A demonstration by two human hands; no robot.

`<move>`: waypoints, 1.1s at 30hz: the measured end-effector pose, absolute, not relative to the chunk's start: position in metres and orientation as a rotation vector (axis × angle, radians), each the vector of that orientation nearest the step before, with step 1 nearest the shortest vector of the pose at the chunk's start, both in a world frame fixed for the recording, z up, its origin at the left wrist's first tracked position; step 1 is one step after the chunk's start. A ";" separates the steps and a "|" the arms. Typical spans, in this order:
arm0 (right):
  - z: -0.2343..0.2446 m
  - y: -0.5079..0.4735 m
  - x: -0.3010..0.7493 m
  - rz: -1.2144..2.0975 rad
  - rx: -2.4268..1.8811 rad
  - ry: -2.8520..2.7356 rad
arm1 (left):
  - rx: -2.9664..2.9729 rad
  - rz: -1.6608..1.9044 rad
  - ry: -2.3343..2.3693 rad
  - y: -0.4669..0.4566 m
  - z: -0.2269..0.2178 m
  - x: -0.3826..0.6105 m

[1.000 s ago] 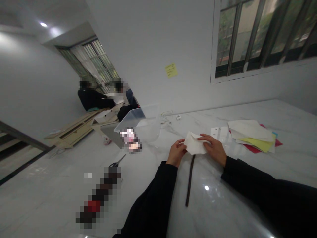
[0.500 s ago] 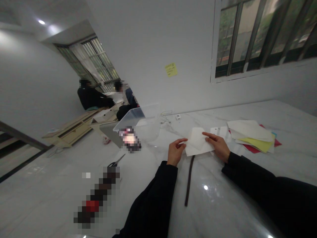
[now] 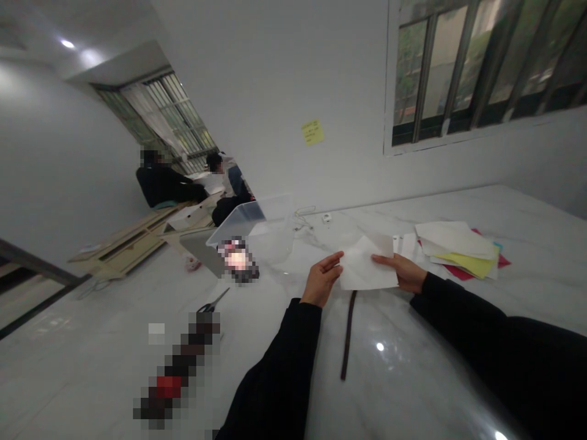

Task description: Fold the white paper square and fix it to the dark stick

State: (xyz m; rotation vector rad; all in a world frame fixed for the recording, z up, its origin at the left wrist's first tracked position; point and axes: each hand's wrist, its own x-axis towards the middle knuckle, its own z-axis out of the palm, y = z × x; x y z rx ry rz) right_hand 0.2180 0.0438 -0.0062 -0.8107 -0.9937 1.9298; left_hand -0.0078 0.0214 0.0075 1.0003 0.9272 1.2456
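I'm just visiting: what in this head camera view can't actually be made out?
Long object on the table: pixelated, so its kind is unknown.
Small object beside the clear plastic box: also pixelated.
Yellow sticky note: writing too small to read.
Stack of coloured paper: lower sheets hidden by the ones on top.
Two seated people: too far away to see what they're handling.

Two items on the bench (image 3: 114, 324) are pixelated and unreadable: a blob (image 3: 237, 260) by the clear plastic bin (image 3: 243, 221), and a long object (image 3: 177, 366) with a red patch. Window (image 3: 477, 67) cut off at top edge. Any marks on the held paper sheet (image 3: 367, 266) too faint to tell.
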 end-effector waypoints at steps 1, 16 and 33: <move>-0.005 0.046 0.220 1.893 -0.830 -1.011 | 1.006 1.252 0.931 0.021 0.008 -0.008; 0.003 0.048 0.397 -0.529 -1.481 -1.647 | 1.663 1.202 1.274 0.015 0.019 0.001; -0.093 0.070 0.396 -0.081 -1.838 -2.313 | 2.598 1.094 2.145 -0.179 0.054 -0.141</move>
